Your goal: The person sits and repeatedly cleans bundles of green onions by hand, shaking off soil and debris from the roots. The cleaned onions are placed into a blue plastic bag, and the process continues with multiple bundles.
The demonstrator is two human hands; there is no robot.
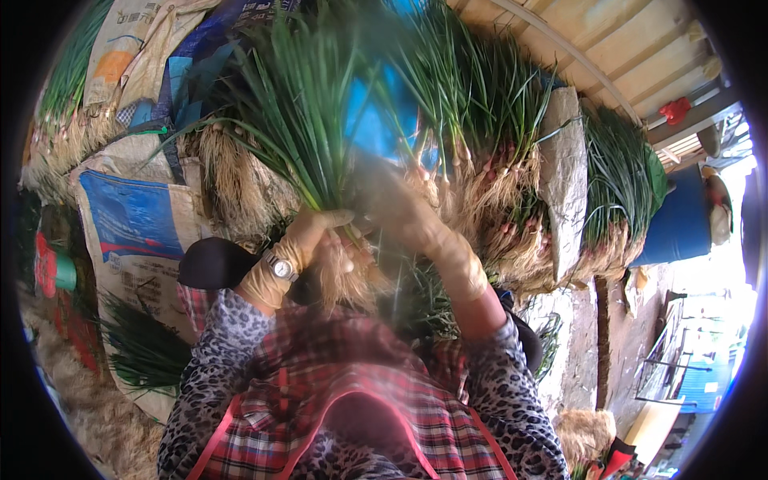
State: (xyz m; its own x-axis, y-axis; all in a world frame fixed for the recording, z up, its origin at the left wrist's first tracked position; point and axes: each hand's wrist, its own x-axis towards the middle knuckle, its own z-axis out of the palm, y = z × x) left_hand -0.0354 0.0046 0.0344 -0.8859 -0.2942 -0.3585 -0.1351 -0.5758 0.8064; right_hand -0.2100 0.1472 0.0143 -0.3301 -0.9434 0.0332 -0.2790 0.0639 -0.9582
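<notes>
- Gripping with the left hand [308,236], just off centre toward 9 o'clock, a bunch of spring onions [308,128], with thumb laid across the stems and fingers closed round them just above the bulbs.
- Holding that bunch tilted, with green leaves fanning out toward 11 and 12 o'clock and with pale bulbs and stringy roots hanging below the fist, between 7 and 8 o'clock.
- Holding the right hand [412,212] close beside the stems, between 1 and 2 o'clock; too blurred at the fingers to tell whether open, closed or touching the bunch.
- Wearing thin yellowish gloves on both hands, and a round-faced wristwatch [280,268] over the left cuff, between 8 and 9 o'clock.
- Dressed in spotted sleeves [220,336] and, at 6 o'clock, a red plaid apron [352,384].
- Heaped at 1 o'clock, with leaves up and roots down: more spring onions [496,104].
- Upright between 2 and 3 o'clock: a pale sack [564,184], just beside a further stack of spring onions [620,168].
- Beyond these, at 3 o'clock: a blue barrel [676,220].
- At 9 o'clock: a woven sack with a blue panel [132,216].
- At 8 o'clock, lying on the same sack: green leaves [144,344].
</notes>
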